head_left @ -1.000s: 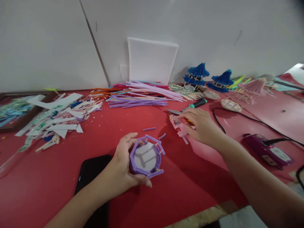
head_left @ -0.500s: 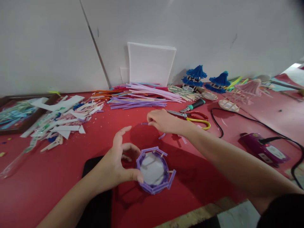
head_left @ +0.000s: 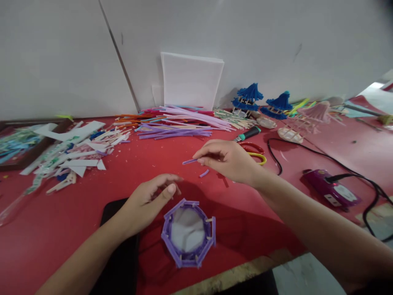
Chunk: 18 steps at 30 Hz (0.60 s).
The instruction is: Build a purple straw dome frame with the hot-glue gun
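Note:
Between the thumb and fingers of my right hand (head_left: 229, 159) is a short piece of purple pipe cleaner (head_left: 189, 162), its free end pointing left. Just below it, another short purple offcut (head_left: 204, 173) lies on the red table. My left hand (head_left: 153, 196) is empty, thumb and fingers apart, above and left of an eight-sided purple model (head_left: 172, 250). That model has a pale round base, short wooden posts and a rail of purple pieces, with a gap in the rail at its upper right. Neither hand touches it.
Scissors (head_left: 258, 157) and a utility knife (head_left: 248, 134) lie beyond my right hand. Bundles of pipe cleaners (head_left: 175, 131) lie along the wall. Blue-roofed models (head_left: 278, 106) stand behind. A purple power box (head_left: 331, 188) with a black cable sits right; paper scraps (head_left: 76, 164) lie left.
My left hand has let go of the purple model, which now rests nearer the table edge and further left. My right hand has turned, showing the purple piece in its fingers.

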Each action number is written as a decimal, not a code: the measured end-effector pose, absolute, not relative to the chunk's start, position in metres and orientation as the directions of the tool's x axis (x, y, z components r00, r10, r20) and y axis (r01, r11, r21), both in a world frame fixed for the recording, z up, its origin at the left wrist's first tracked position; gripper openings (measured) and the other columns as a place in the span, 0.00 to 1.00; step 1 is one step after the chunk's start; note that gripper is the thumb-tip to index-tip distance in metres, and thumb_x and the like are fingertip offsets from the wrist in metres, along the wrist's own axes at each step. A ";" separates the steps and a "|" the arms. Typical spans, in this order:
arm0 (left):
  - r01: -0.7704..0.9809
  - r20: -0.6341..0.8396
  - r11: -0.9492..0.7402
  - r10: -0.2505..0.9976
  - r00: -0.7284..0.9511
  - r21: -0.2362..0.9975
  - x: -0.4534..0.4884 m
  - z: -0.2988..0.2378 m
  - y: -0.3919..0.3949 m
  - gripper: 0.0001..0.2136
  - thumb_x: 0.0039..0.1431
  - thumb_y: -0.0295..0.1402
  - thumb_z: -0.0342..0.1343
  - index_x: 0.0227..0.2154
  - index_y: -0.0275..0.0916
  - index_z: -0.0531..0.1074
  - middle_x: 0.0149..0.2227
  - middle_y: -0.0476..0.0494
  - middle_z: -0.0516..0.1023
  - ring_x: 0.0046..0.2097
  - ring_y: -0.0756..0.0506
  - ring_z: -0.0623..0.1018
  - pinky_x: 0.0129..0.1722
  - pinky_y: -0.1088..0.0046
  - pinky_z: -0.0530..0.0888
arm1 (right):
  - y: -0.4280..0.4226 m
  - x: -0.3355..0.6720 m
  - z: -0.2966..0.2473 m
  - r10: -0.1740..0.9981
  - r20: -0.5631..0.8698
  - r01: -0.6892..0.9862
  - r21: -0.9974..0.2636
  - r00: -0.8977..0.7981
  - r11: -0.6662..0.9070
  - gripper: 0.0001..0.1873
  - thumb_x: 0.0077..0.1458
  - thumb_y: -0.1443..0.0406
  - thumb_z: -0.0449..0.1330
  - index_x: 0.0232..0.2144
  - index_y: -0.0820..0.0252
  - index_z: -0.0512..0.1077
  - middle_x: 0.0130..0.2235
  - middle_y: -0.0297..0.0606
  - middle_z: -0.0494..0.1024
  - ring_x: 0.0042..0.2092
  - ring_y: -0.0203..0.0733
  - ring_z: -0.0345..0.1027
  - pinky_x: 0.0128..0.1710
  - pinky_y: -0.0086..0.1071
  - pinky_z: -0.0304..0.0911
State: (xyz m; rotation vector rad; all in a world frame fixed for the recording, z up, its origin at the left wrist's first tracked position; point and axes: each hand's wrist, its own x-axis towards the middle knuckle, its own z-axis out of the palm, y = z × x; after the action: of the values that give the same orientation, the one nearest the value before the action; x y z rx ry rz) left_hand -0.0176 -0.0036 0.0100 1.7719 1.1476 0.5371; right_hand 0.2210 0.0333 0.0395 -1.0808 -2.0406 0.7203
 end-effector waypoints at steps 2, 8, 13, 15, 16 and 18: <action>0.475 -0.133 -0.138 0.860 0.493 0.869 -0.014 0.017 -0.008 0.18 0.62 0.47 0.46 0.48 0.43 0.69 0.43 0.44 0.78 0.43 0.44 0.77 0.40 0.69 0.73 | 0.029 0.221 0.040 0.860 0.334 0.464 -0.735 -0.386 0.495 0.07 0.54 0.72 0.60 0.33 0.60 0.78 0.32 0.36 0.79 0.32 0.35 0.71 0.32 0.29 0.64; 0.647 -0.125 -0.307 0.837 0.533 0.698 -0.002 0.032 -0.023 0.15 0.57 0.36 0.54 0.48 0.47 0.67 0.45 0.48 0.77 0.44 0.44 0.77 0.45 0.66 0.72 | 0.024 0.222 0.032 0.897 0.320 0.410 -0.806 -0.305 0.427 0.03 0.52 0.69 0.63 0.32 0.61 0.77 0.30 0.34 0.79 0.29 0.34 0.70 0.30 0.27 0.63; 0.703 -0.127 -0.220 0.906 0.405 0.676 0.005 0.028 -0.017 0.15 0.56 0.34 0.52 0.46 0.42 0.67 0.38 0.46 0.77 0.35 0.45 0.77 0.37 0.66 0.73 | 0.024 0.223 0.026 0.891 0.378 0.451 -0.769 -0.251 0.453 0.03 0.53 0.67 0.63 0.31 0.59 0.78 0.30 0.35 0.79 0.31 0.35 0.70 0.31 0.29 0.63; 0.706 -0.117 -0.165 0.936 0.333 0.689 0.005 0.024 -0.014 0.14 0.55 0.34 0.52 0.45 0.41 0.67 0.37 0.45 0.76 0.34 0.44 0.77 0.35 0.66 0.73 | 0.023 0.224 0.025 0.890 0.399 0.473 -0.755 -0.219 0.454 0.04 0.54 0.67 0.63 0.32 0.59 0.78 0.31 0.35 0.79 0.31 0.36 0.70 0.31 0.29 0.63; 0.704 -0.112 -0.140 0.948 0.298 0.697 0.005 0.022 -0.014 0.14 0.55 0.34 0.51 0.44 0.40 0.67 0.37 0.44 0.76 0.34 0.44 0.77 0.34 0.66 0.73 | 0.023 0.225 0.024 0.890 0.405 0.478 -0.752 -0.207 0.454 0.04 0.54 0.67 0.62 0.33 0.59 0.78 0.32 0.36 0.79 0.32 0.37 0.71 0.31 0.30 0.64; 0.695 -0.098 -0.111 0.962 0.254 0.711 0.005 0.019 -0.014 0.14 0.54 0.34 0.52 0.45 0.40 0.66 0.38 0.44 0.75 0.34 0.45 0.76 0.34 0.66 0.74 | 0.021 0.226 0.023 0.892 0.411 0.476 -0.756 -0.188 0.448 0.05 0.54 0.67 0.62 0.34 0.59 0.78 0.33 0.37 0.80 0.33 0.37 0.72 0.32 0.30 0.65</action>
State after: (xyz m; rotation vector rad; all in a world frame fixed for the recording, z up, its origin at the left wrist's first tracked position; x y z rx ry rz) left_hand 0.0049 -0.0137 0.0192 1.8744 1.5062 0.5230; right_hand 0.2262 0.0213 0.0225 -1.1638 -1.8248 0.5976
